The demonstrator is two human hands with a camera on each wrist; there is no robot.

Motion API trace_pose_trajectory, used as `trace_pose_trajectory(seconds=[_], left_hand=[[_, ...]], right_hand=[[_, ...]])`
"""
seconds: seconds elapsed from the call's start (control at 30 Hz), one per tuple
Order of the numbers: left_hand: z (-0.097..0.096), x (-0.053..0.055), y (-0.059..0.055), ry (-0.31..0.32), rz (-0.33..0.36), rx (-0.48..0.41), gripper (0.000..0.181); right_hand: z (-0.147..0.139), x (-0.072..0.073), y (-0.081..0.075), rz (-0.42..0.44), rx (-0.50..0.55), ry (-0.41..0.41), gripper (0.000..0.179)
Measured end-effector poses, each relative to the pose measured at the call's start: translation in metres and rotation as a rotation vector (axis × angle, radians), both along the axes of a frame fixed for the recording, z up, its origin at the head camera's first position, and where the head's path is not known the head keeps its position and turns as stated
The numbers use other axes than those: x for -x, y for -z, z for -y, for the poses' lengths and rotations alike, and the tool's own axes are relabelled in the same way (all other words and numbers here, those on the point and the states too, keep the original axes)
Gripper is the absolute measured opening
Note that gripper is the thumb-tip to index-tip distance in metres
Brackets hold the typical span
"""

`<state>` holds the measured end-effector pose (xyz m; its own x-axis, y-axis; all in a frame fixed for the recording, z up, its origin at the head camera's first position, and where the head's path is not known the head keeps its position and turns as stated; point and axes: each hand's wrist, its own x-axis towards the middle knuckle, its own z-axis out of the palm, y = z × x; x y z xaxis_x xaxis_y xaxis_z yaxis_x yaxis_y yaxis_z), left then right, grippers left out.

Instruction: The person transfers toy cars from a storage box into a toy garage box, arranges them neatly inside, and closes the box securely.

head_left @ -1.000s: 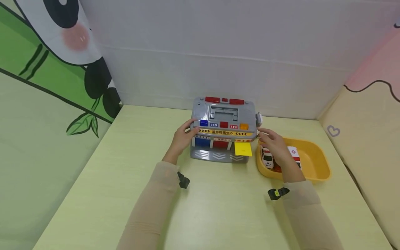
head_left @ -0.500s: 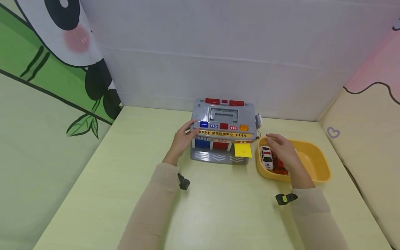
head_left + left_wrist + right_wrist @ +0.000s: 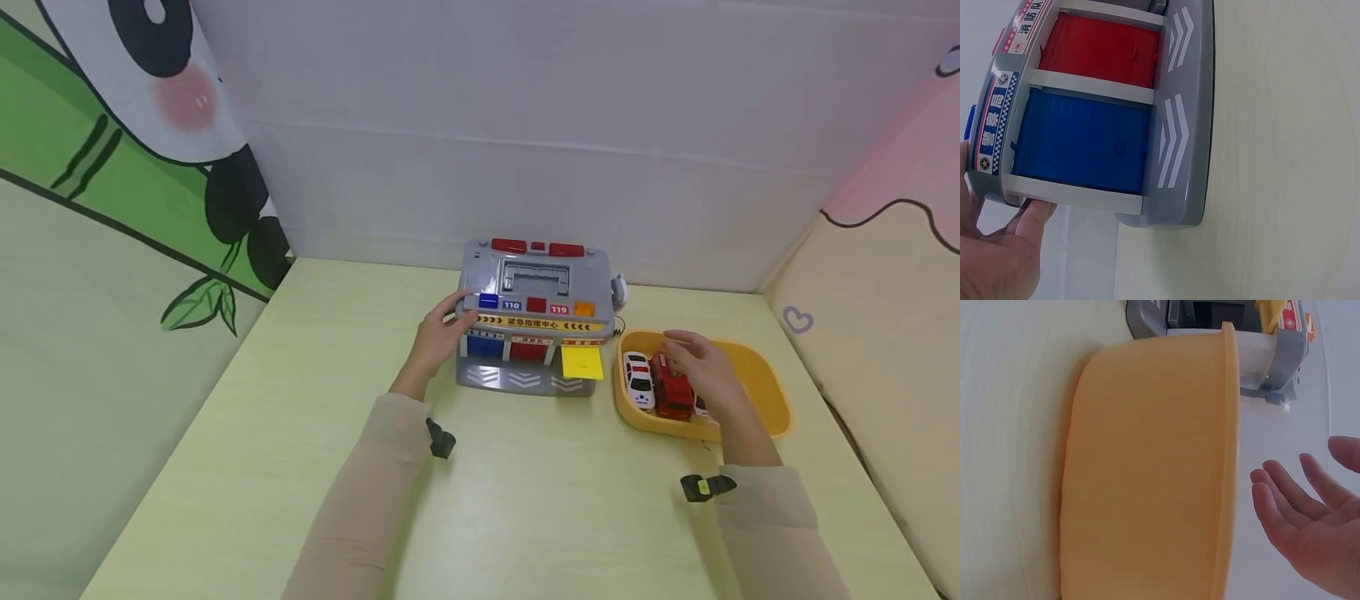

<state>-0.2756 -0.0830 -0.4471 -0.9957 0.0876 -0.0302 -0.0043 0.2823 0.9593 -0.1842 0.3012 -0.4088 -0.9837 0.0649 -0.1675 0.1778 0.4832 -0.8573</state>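
Observation:
A grey toy rescue garage (image 3: 480,275) stands against the back wall, with a blue door (image 3: 1085,140) and a red door (image 3: 1104,53) both down. Its yellow door (image 3: 582,363) is raised and juts forward. My left hand (image 3: 435,337) grips the garage's left front corner. To the right, my right hand (image 3: 708,375) hovers over a yellow bin (image 3: 1147,469), fingers spread and slightly bent, holding nothing. Inside the bin lie a white toy police car (image 3: 639,379) and a red toy fire truck (image 3: 672,392). Another white vehicle is mostly hidden under the hand.
A small white-grey piece (image 3: 618,292) sits on the garage's right side, with a dark coiled cord (image 3: 618,326) below it. Pale table surface (image 3: 540,500) stretches in front. Printed cloth walls stand behind and at both sides.
My right hand has drawn away from the garage's right side, moving right and nearer over the bin, which uncovers the fire truck. My left hand has stayed at the garage corner.

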Motion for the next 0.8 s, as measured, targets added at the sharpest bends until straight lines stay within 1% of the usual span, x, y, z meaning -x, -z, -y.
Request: trace_pose_trajectory(seconds=[0.2, 0.37, 0.47, 0.7, 0.8], left_hand=[[0.000, -0.001, -0.001, 0.000, -0.002, -0.002, 0.050], [0.000, -0.001, -0.002, -0.005, -0.001, -0.005, 0.050], [0.000, -0.002, -0.003, -0.008, -0.001, -0.008, 0.049], [0.000, -0.002, -0.002, -0.002, 0.014, -0.008, 0.051], [0.000, -0.002, -0.002, -0.003, 0.016, -0.011, 0.051]], right_hand=[[-0.016, -0.003, 0.005, -0.025, -0.005, 0.030, 0.062], [-0.026, -0.007, 0.005, -0.039, -0.012, 0.039, 0.062], [-0.031, -0.009, 0.005, -0.047, -0.033, 0.044, 0.062], [-0.043, -0.013, 0.011, -0.075, -0.077, 0.069, 0.055], [-0.050, -0.014, 0.014, -0.071, -0.090, 0.087, 0.054]])
